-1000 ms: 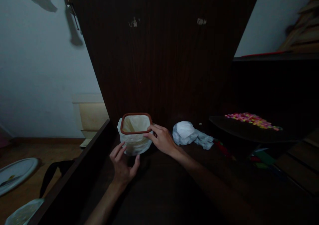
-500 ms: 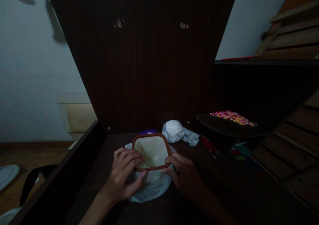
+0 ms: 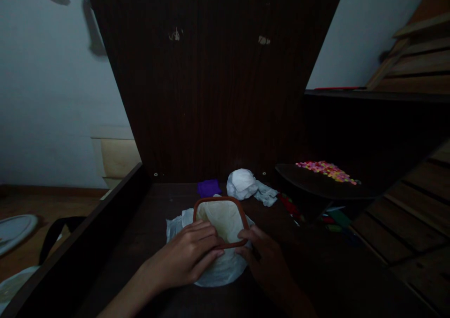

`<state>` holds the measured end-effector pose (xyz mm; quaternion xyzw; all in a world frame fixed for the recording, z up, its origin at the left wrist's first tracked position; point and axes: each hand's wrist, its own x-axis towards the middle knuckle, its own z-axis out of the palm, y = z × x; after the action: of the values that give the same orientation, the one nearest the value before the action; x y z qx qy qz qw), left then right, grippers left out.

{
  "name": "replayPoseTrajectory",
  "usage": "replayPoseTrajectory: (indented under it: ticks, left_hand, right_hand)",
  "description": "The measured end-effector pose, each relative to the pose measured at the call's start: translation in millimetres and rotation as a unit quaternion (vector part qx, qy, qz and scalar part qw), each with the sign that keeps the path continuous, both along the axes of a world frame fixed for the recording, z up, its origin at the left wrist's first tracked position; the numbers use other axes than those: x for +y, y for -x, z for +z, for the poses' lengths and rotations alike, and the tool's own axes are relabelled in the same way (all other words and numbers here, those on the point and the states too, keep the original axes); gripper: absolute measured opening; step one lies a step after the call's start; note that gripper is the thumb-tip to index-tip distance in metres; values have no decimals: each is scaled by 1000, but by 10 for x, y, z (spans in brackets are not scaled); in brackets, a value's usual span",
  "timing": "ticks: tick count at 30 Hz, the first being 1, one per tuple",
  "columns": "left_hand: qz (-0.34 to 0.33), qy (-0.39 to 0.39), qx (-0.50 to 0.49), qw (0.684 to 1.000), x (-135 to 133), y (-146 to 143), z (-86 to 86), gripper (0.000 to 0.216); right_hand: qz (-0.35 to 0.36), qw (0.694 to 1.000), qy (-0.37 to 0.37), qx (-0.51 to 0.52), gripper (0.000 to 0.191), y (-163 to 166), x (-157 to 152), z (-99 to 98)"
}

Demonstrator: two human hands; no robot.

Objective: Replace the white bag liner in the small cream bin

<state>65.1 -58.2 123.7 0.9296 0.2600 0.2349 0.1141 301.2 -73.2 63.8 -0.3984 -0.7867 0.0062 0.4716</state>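
Note:
A small bin with a rounded brown rim [image 3: 220,199] stands on the dark surface, lined with a thin whitish plastic bag [image 3: 225,266] that spills out over the sides. My left hand [image 3: 197,250] pinches the front left part of the rim, fingers over the inside and thumb outside. At the front right corner, my right hand [image 3: 262,252] grips the rim between thumb and fingers. The bin's outer walls are hidden by the bag and my hands.
Behind the bin lie a purple cloth-like piece [image 3: 208,188] and a crumpled white plastic bag [image 3: 242,184]. Small colourful pieces [image 3: 328,170] cover a corner shelf at right. A raised dark edge [image 3: 116,200] runs along the left, and a tall dark panel [image 3: 218,97] stands behind.
My left hand has moved right along the front of the rim. More of the bag's left side and of the purple piece shows. My right hand keeps its grip; the view has shifted slightly.

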Motion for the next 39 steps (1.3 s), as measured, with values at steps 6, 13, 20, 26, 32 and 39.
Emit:
replayPoseTrajectory:
  ticks: [6, 13, 20, 26, 32, 39]
  left_hand:
    - [-4, 42, 4, 999, -9, -52, 13, 16]
    - [-18, 34, 6, 999, -2, -117, 29, 20]
    - [-15, 28, -32, 999, -14, -158, -17, 20]
    - [-3, 27, -71, 997, -44, -171, -29, 24]
    - [28, 21, -233, 972, -40, -156, 225, 19]
    - [135, -170, -228, 949, 51, 310, 466, 10]
  right_hand:
    - [-25, 985, 146, 94, 70, -102, -11, -212]
    - [179, 926, 260, 208, 156, -162, 387, -128]
    - [313, 853, 321, 269, 162, -8, 529, -177]
    - [296, 871, 295, 258, 154, -13, 519, -205]
    - [275, 892, 269, 239, 138, -20, 434, -128]
    - [302, 843, 363, 258, 160, -18, 404, -106]
